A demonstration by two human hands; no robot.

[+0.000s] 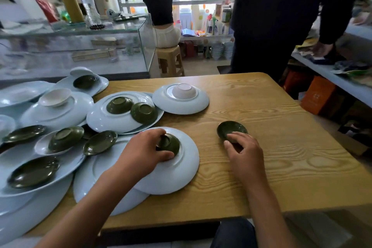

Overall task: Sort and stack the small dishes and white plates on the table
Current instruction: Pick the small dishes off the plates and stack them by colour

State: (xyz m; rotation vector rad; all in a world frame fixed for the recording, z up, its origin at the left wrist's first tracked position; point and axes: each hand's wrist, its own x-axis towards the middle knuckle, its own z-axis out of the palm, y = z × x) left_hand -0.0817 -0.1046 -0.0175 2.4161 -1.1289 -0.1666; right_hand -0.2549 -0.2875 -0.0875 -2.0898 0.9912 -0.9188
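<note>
My left hand (144,152) grips an upside-down green dish (170,143) that rests on an overturned white plate (179,173). My right hand (244,154) holds the near rim of an upright green dish (230,128) standing on the wooden table (281,157). Two more overturned green dishes (119,104) sit on a white plate (112,121) behind. A small white dish (184,90) lies upside down on another white plate (181,104). Several green dishes (33,171) and white plates (30,203) are piled at the left.
A glass display case (80,46) stands behind the table at the left. A person in dark clothes (271,26) stands at the far right of the table. A wooden stool (170,60) and shelves with bottles are behind. An orange box (318,94) sits on the floor at the right.
</note>
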